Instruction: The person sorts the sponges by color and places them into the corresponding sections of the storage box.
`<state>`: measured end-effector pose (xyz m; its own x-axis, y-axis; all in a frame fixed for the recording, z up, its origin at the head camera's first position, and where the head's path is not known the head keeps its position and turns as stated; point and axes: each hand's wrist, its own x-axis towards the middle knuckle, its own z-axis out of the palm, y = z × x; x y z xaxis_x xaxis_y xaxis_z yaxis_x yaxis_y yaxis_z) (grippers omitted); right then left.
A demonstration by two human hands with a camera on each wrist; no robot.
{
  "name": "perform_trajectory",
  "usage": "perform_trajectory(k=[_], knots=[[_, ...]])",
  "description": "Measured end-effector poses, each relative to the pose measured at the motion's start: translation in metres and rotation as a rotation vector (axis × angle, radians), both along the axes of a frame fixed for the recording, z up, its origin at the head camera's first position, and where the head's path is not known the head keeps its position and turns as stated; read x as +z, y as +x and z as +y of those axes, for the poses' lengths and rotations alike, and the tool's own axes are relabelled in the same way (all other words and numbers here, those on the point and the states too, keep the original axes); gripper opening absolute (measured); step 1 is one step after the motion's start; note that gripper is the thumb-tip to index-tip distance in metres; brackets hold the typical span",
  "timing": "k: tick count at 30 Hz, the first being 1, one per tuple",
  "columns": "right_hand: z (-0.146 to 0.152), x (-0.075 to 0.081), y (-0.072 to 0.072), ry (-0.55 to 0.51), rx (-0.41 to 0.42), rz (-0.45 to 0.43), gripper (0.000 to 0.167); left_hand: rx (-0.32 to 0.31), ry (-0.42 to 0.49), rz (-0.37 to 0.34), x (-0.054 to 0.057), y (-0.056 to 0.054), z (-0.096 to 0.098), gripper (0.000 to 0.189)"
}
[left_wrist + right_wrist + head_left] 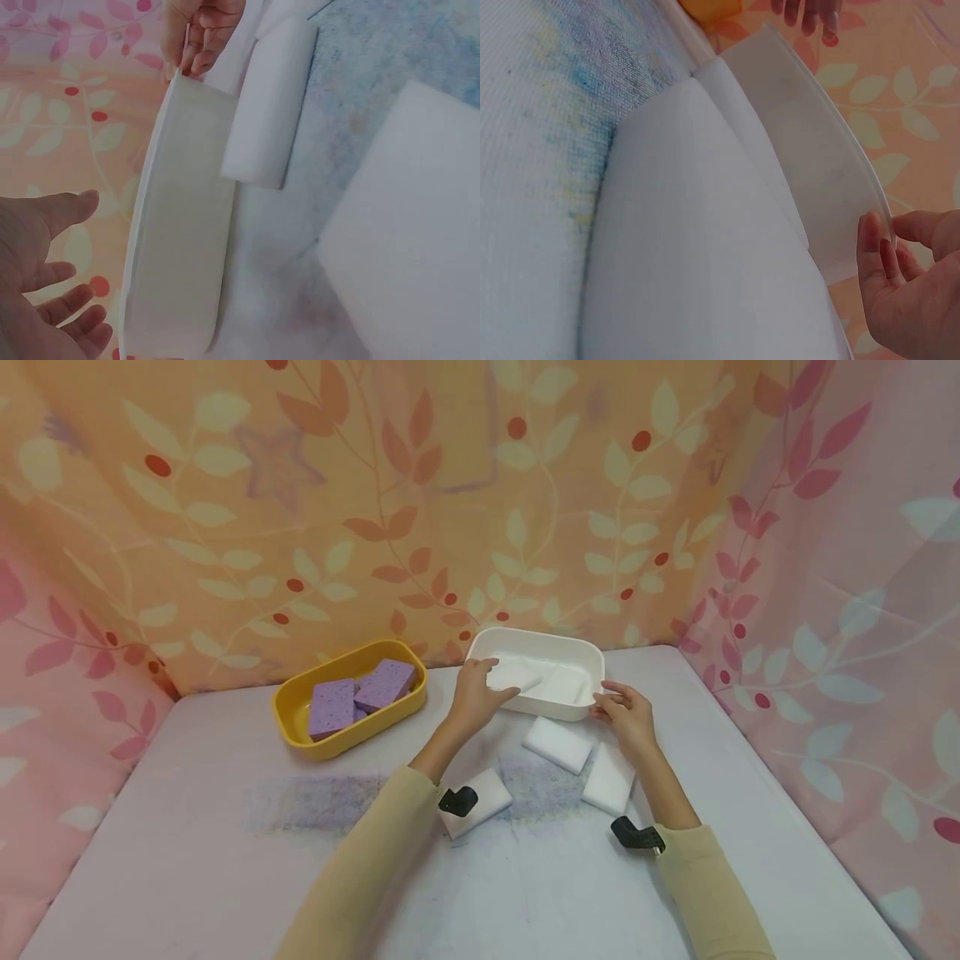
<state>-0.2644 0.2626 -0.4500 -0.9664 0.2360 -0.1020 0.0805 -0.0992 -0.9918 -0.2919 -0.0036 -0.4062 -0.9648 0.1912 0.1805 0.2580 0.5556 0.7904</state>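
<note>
A white plastic tub (547, 708) stands at the back of the table, with white sponge blocks (564, 683) lying inside. My right hand (628, 718) pinches the tub's rim at its right front corner, thumb on one side and fingers on the other, as the right wrist view also shows. Over the tub's left end is my left hand (474, 697), its fingers spread and holding nothing; the left wrist view shows them apart from the rim. Three more white sponge blocks lie on the table: one (557, 745) just before the tub, one (609, 779) below my right hand, another (483, 803) beside my left wrist.
To the left stands a yellow tub (352, 739) holding purple sponges (332, 703). The white tabletop (225, 860) carries a purplish-blue smudged band (322, 802) across its middle. Floral curtains (465, 510) enclose the back and both sides. A small black device sits on each wrist.
</note>
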Motion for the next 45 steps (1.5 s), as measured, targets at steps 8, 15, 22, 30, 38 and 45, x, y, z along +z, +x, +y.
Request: perform_trajectory(k=[8,15,22,30,38,45], knots=[[0.001,-0.001,0.001,0.002,-0.013,0.0,0.052,-0.012,0.001,-0.035,-0.005,0.021,-0.012,0.063],[0.001,-0.002,0.002,0.009,-0.005,0.003,0.053,-0.021,0.048,-0.033,-0.014,0.046,-0.026,0.062],[-0.001,-0.002,0.001,0.016,-0.017,-0.006,0.051,0.027,0.079,-0.027,-0.024,0.065,-0.039,0.061],[-0.002,-0.001,0.002,0.024,-0.019,-0.017,0.05,0.057,0.101,-0.089,-0.03,0.082,-0.048,0.06],[-0.002,-0.003,0.001,0.01,-0.015,-0.006,0.049,0.01,0.071,-0.09,-0.04,0.088,-0.054,0.059],[-0.001,-0.002,0.002,0.015,-0.007,-0.014,0.051,-0.064,0.029,-0.147,-0.043,0.093,-0.059,0.059]])
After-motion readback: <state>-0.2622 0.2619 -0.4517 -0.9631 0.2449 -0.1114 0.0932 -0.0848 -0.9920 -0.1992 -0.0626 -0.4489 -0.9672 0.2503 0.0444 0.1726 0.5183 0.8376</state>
